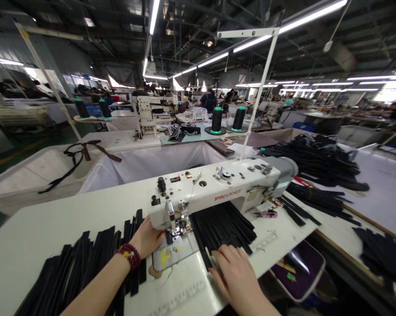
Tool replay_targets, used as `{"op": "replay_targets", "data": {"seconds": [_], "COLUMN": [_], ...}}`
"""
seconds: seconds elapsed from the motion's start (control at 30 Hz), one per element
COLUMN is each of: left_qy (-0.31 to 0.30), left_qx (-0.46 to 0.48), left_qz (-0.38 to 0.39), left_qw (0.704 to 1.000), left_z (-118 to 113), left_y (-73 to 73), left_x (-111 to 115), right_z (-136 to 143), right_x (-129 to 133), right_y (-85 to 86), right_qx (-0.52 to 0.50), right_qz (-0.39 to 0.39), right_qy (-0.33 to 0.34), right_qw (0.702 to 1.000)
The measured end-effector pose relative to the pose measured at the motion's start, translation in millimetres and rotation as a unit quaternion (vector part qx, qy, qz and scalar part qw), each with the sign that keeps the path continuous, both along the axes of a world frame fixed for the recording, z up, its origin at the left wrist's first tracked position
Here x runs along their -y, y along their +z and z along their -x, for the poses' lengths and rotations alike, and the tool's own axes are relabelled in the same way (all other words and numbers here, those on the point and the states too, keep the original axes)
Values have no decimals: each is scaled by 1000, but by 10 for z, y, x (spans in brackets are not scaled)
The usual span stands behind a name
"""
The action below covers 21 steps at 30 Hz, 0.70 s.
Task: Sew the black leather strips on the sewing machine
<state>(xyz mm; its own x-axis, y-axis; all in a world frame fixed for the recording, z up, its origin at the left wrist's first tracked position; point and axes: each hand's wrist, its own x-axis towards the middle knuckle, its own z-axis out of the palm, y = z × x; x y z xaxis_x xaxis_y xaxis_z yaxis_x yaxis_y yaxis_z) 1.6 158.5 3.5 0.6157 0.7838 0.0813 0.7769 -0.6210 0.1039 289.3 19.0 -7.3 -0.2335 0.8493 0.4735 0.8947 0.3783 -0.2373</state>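
A white sewing machine (211, 188) stands on the pale table. My left hand (148, 239), with a dark red bead bracelet (129, 255) on its wrist, is beside the needle area; its fingers are bent together at a small dark piece by the presser foot, and what they grip is mostly hidden. Under the machine arm lies a bundle of black strips (222, 224). My right hand (232, 272) is at the near end of that bundle, its fingers closed on a black strip. More black strips (76, 272) are spread left of my left forearm.
Pink-handled snips (267, 214) lie right of the machine. Further black strips (316, 197) and a dark pile (313, 158) are at the right. Two black thread cones (217, 119) stand behind. A purple-lined tray (298, 270) hangs below the table edge. Other people are in the background.
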Motion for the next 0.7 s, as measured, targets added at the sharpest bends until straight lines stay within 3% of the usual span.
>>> {"op": "replay_targets", "data": {"seconds": [0.1,0.2,0.37,0.53,0.7], "left_qy": [2,18,10,-71,-67], "left_qx": [4,-14,-32,21,72], "left_qz": [-11,-23,-87,-162,-161], "left_qw": [1000,999,996,984,982], "left_z": [80,305,589,251,-102], "left_y": [13,0,-43,-82,-216], "left_x": [102,350,785,1131,1325], "right_z": [139,358,413,120,236], "right_x": [-128,-301,-386,65,516], "right_y": [-94,-201,-230,-130,-119], "right_qx": [74,140,155,130,64], "right_qz": [26,41,22,-43,-217], "right_qy": [-20,-38,-59,-83,115], "right_qw": [997,989,986,987,967]}}
